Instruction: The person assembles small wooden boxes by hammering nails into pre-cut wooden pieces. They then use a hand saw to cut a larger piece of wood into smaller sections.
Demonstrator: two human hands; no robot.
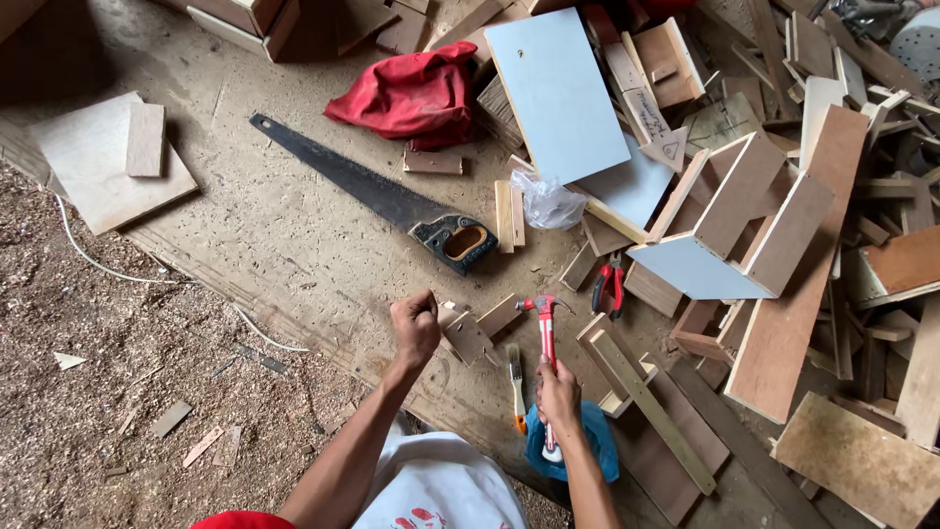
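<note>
My right hand (pixel 558 389) grips the red handle of a claw hammer (pixel 545 323), whose head points away from me over the wooden floor. My left hand (pixel 415 323) is closed in a fist, held just left of a small wooden block (pixel 467 337); whether it pinches something small I cannot tell. A small paintbrush (pixel 515 377) lies between my two hands. A blue cloth (pixel 597 436) lies under my right wrist.
A hand saw (pixel 372 191) lies diagonally ahead, with a red cloth (pixel 411 93) beyond it. Red pliers (pixel 609 286) lie right of the hammer head. A pale blue box (pixel 729 230), a blue panel (pixel 558 88) and many wood offcuts crowd the right. Sawdust covers the ground at left.
</note>
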